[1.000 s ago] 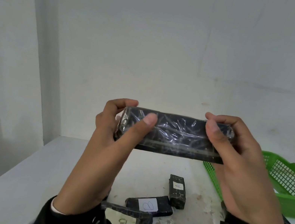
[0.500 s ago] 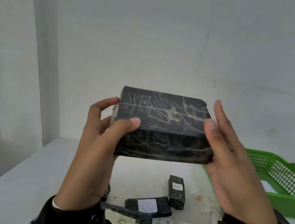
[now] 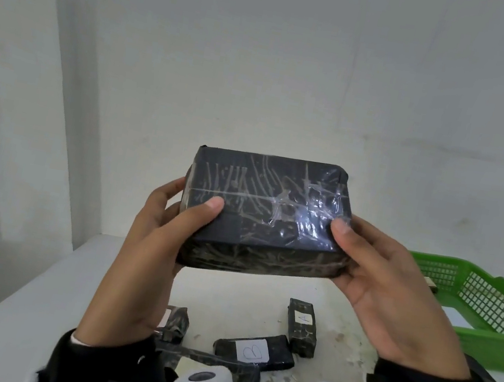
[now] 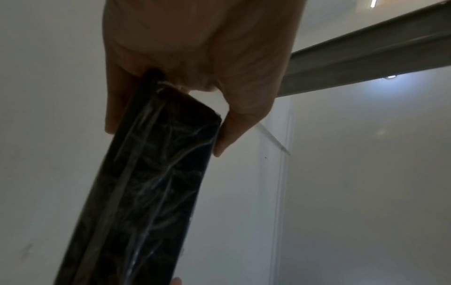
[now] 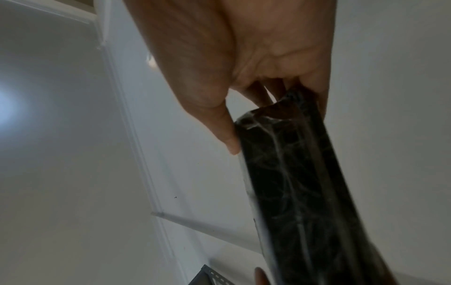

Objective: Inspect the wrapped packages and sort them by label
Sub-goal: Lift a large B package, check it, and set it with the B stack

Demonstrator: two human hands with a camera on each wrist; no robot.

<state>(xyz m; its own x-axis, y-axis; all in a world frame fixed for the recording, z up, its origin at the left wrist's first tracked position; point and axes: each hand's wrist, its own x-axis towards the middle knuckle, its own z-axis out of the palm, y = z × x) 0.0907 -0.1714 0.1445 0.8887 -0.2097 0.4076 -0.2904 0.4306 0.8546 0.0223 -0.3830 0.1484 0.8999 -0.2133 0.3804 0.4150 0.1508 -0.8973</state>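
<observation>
A large black package wrapped in clear film is held up at chest height above the white table. My left hand grips its left end, thumb on the top face and fingers behind. My right hand grips its right end the same way. No label shows on the faces turned to me. The left wrist view shows the package edge-on between thumb and fingers, and so does the right wrist view, where the package is dark. On the table lie smaller black packages, one labelled A and one labelled B.
A green mesh basket stands on the table at the right. Two more wrapped packages lie near my left wrist, one partly under the wrist cameras. A white wall rises close behind the table, with grey metal shelving at the far left.
The package has been tilted toward me, from edge-on to showing its broad taped top face, and lowered slightly. My right thumb now lies on that face.
</observation>
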